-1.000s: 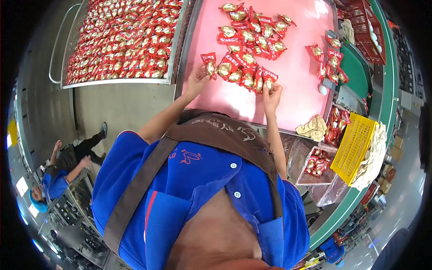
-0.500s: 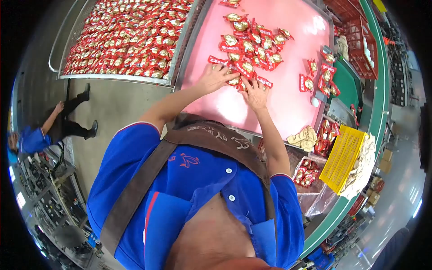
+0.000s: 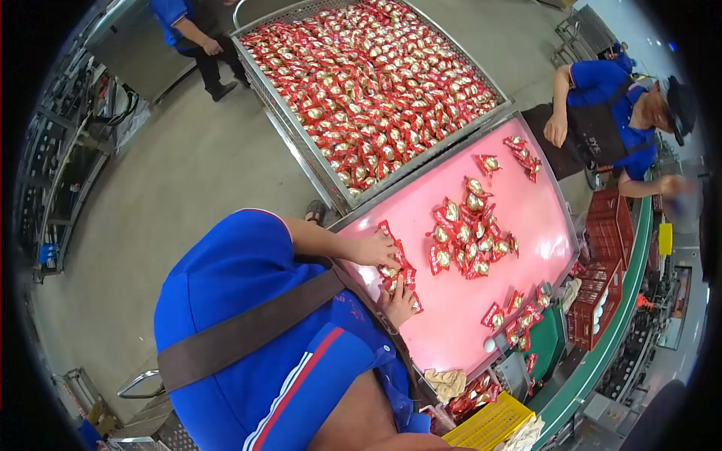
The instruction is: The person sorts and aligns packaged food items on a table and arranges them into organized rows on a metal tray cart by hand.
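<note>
Several shiny red-and-gold packets (image 3: 402, 259) are bunched in a row at the near edge of a pink-topped table (image 3: 444, 331). My left hand (image 3: 374, 250) presses on the far end of this row, its fingers curled over the packets. Closer to my body, my right hand (image 3: 398, 304) grips the other end, fingers bent around the wrappers. Both hands partly hide the packets they hold. Beyond them, a loose heap of similar packets (image 3: 470, 233) lies mid-table.
A metal-framed tray (image 3: 353, 197) packed with the same packets adjoins the table. Red crates (image 3: 598, 289), a green conveyor edge (image 3: 628, 274), a yellow basket (image 3: 492, 421) and a cloth (image 3: 445, 383) are on the right. A co-worker (image 3: 617, 124) stands across; another person (image 3: 197, 45) is far left.
My view has turned left, bringing the full tray and a co-worker into sight. The packets under my hands have been drawn toward me, away from the heap.
</note>
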A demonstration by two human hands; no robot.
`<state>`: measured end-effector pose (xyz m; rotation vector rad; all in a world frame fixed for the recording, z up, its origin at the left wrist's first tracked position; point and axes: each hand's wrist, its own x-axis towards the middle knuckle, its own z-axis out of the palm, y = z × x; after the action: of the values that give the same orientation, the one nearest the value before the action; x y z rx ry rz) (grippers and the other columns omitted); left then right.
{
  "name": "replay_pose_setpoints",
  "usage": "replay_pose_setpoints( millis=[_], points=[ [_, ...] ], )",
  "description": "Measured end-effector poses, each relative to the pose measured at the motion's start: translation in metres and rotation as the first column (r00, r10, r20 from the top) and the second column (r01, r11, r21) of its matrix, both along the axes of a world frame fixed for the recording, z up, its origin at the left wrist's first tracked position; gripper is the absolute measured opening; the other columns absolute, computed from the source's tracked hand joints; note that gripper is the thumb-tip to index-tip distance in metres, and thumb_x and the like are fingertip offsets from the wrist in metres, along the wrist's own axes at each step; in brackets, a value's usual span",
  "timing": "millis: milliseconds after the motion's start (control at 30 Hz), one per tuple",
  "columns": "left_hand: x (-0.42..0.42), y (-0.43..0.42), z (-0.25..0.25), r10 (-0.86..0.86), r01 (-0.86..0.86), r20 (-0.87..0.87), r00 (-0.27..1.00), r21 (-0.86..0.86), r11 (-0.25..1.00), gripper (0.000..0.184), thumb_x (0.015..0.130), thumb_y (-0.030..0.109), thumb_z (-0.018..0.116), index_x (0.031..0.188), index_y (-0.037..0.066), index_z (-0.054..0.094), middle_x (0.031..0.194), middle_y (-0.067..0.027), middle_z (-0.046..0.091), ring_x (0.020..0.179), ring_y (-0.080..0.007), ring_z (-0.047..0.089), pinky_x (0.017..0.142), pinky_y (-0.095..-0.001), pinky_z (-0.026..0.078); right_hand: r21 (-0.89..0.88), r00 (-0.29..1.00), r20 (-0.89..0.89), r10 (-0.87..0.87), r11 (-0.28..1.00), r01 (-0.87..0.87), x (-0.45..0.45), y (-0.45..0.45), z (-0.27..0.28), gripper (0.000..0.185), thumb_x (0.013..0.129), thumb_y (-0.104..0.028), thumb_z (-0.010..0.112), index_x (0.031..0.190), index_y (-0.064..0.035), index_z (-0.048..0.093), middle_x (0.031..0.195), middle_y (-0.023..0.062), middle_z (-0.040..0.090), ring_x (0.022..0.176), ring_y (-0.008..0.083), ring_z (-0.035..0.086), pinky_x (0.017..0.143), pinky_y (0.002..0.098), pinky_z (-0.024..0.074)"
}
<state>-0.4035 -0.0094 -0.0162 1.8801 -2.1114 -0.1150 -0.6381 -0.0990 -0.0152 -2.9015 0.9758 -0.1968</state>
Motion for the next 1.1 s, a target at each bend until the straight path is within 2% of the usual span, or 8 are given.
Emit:
replay_pose_setpoints(
  millis=[100,367,433,600,767,933,1033,1100],
  points=[
    [0.010,-0.011,0.018,-0.020,0.025,-0.049,0.999,0.106,0.994,0.046,0.088,0.029,0.069,0.132,0.040,0.065,0.110,-0.0035,0.060,0.107,-0.0243,0.059,0.081,-0.0504,0.046,0.133,1.000,-0.008,0.030,0.991,-0.028,-0.001,-0.015,0.008,0.071,0.084,-0.060,0.072,0.147,-0.0307,0.058,0.118,0.0048,0.066,0.105,0.0307,0.063,0.083,0.0515,0.0477],
    [0.158,0.035,0.130,0.307,-0.282,0.012,0.952,-0.360,0.889,0.050,0.081,0.020,0.069,0.126,0.043,0.068,0.106,0.0004,0.062,0.097,-0.0187,0.062,0.085,-0.0461,0.045,-0.259,0.915,0.255,0.312,0.934,-0.247,0.179,-0.011,0.141,0.075,0.088,-0.056,0.072,0.149,-0.0152,0.057,0.115,0.0108,0.065,0.102,0.0312,0.060,0.088,0.0481,0.0457],
    [0.224,0.070,0.147,0.344,-0.359,-0.106,0.933,-0.350,0.865,0.045,0.086,0.018,0.065,0.126,0.038,0.069,0.108,-0.0017,0.062,0.102,-0.0212,0.063,0.088,-0.0514,0.046,-0.163,0.894,0.320,0.315,0.947,-0.276,0.256,0.008,0.151,0.071,0.089,-0.051,0.073,0.145,-0.0109,0.059,0.118,0.0113,0.066,0.105,0.0318,0.061,0.087,0.0466,0.0456],
    [0.412,0.182,0.125,0.539,-0.542,-0.119,0.834,-0.359,0.760,0.051,0.076,0.020,0.077,0.124,0.038,0.071,0.111,0.0003,0.064,0.108,-0.0195,0.063,0.096,-0.0527,0.043,-0.082,0.764,0.379,0.523,0.841,-0.535,0.485,0.073,0.133,0.068,0.081,-0.045,0.080,0.138,-0.0122,0.063,0.118,0.0039,0.067,0.108,0.0256,0.061,0.091,0.0430,0.0423],
    [0.618,0.281,0.099,0.635,-0.593,0.023,0.772,-0.334,0.733,0.067,0.069,0.014,0.083,0.130,0.037,0.070,0.112,0.0020,0.066,0.104,-0.0219,0.065,0.088,-0.0478,0.047,-0.012,0.701,0.399,0.591,0.768,-0.640,0.712,0.149,0.088,0.068,0.082,-0.046,0.081,0.141,-0.0167,0.063,0.117,0.0044,0.065,0.107,0.0258,0.059,0.088,0.0448,0.0435],
    [0.819,0.289,0.070,0.570,-0.494,0.231,0.789,-0.313,0.811,0.068,0.077,0.001,0.072,0.135,0.036,0.068,0.111,-0.0044,0.066,0.108,-0.0261,0.063,0.090,-0.0455,0.046,-0.026,0.791,0.278,0.545,0.828,-0.561,0.901,0.173,0.050,0.069,0.084,-0.049,0.078,0.142,-0.0170,0.058,0.108,0.0074,0.063,0.102,0.0277,0.060,0.081,0.0490,0.0465],
    [0.899,0.266,0.041,0.503,-0.507,0.222,0.835,-0.044,0.861,0.059,0.083,0.007,0.069,0.133,0.039,0.068,0.119,-0.0043,0.062,0.121,-0.0241,0.058,0.100,-0.0499,0.044,0.255,0.893,0.245,0.377,0.864,-0.434,0.966,0.174,0.018,0.066,0.088,-0.050,0.076,0.143,-0.0196,0.056,0.109,0.0129,0.068,0.112,0.0341,0.062,0.084,0.0556,0.0492],
    [0.920,0.259,0.028,0.451,-0.471,0.167,0.877,0.115,0.874,0.060,0.079,0.006,0.069,0.132,0.035,0.069,0.120,-0.0045,0.062,0.122,-0.0247,0.057,0.101,-0.0486,0.044,0.415,0.920,-0.033,0.390,0.843,-0.342,0.988,0.173,-0.002,0.075,0.091,-0.068,0.062,0.147,-0.0179,0.052,0.135,0.0207,0.058,0.129,0.0411,0.054,0.098,0.0666,0.0455]
  ],
)
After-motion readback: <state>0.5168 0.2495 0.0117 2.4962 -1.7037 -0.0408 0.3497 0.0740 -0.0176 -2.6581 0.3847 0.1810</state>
